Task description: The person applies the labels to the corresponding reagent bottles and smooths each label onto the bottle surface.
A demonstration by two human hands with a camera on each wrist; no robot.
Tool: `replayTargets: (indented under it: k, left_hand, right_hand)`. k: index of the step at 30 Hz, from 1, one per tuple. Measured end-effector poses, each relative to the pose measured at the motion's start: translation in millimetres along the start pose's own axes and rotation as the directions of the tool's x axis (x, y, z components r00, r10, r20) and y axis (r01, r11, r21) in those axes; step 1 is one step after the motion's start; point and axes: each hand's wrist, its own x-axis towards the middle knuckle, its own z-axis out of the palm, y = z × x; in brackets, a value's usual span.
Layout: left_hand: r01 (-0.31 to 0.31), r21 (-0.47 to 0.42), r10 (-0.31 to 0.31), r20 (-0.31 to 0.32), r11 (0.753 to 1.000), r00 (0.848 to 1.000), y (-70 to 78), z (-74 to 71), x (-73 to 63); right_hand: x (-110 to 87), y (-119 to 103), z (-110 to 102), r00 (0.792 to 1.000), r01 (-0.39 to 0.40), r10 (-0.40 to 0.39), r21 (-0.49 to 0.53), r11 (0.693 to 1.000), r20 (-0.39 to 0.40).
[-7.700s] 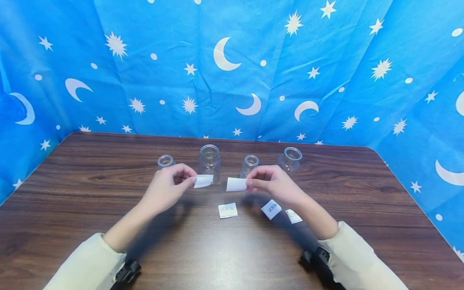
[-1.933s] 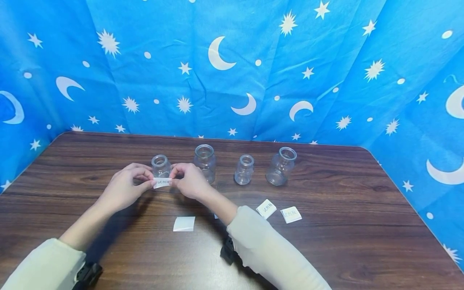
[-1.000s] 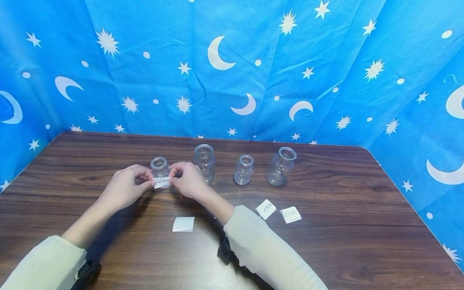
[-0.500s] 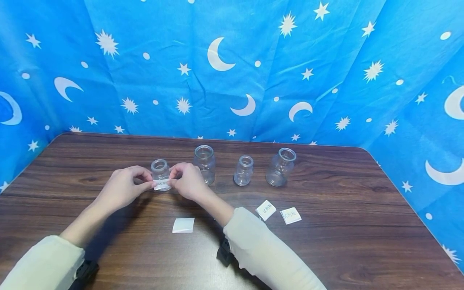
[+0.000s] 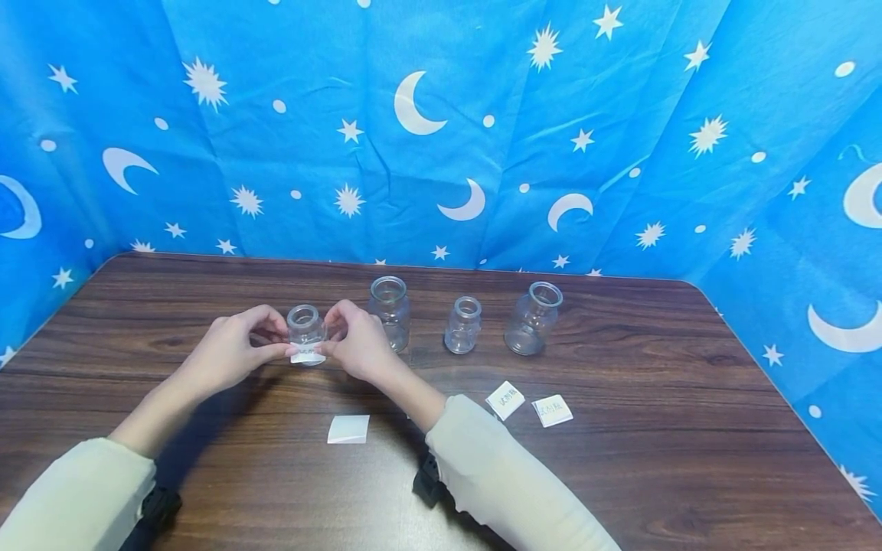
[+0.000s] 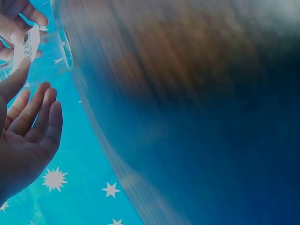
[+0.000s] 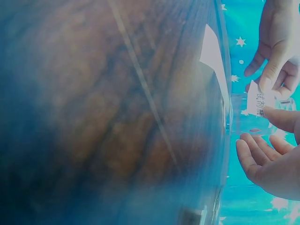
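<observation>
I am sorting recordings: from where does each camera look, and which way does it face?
Head: head-worn, facing forward and down at four jars; left hand, right hand, sleeves show.
Left wrist: worn there, facing the table, label near left edge; both hands show.
Right wrist: worn there, facing the table, label toward right edge; both hands show.
Wrist views share: label, leftmost jar, backdrop.

Table (image 5: 661,482): dark brown wood grain, far corners rounded (pale glare toward the near side).
Jars: four, clear glass, standing in a row; left to right, small jar (image 5: 304,327), large jar (image 5: 388,304), second small jar (image 5: 462,330), second large jar (image 5: 534,325).
Blank slip (image 5: 347,429): white, toward the viewer.
Lettered slips: one turned cornerwise (image 5: 505,400), another (image 5: 553,410) just beside it.
</observation>
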Motion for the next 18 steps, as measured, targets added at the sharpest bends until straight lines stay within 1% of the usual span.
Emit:
replayTargets:
  k: [3,8,15,18]
  left_hand:
    - [-0.017,0.005,0.017,0.002,1.000,1.000,-2.0,0.1,0.4]
    - [-0.031,0.017,0.030,0.037,0.999,0.999,-2.2,1.4,1.7]
    - [-0.037,0.028,0.035,0.052,0.999,0.998,-2.2,0.7,4.4]
    - [-0.033,0.029,0.031,0.069,0.999,0.997,-1.8,-0.3,6.1]
  right_hand:
    - [-0.2,0.0,0.0,1.000,0.000,0.000,0.003,1.000,0.008]
    - [-0.6,0.3,-0.2,1.000,0.010,-0.010,0.005,1.000,0.015]
    - [-0.3,0.6,-0.7,1.000,0.017,-0.017,0.003,1.000,0.017]
    - [-0.3,0.3,-1.0,1.000,0.015,-0.015,0.004,1.000,0.018]
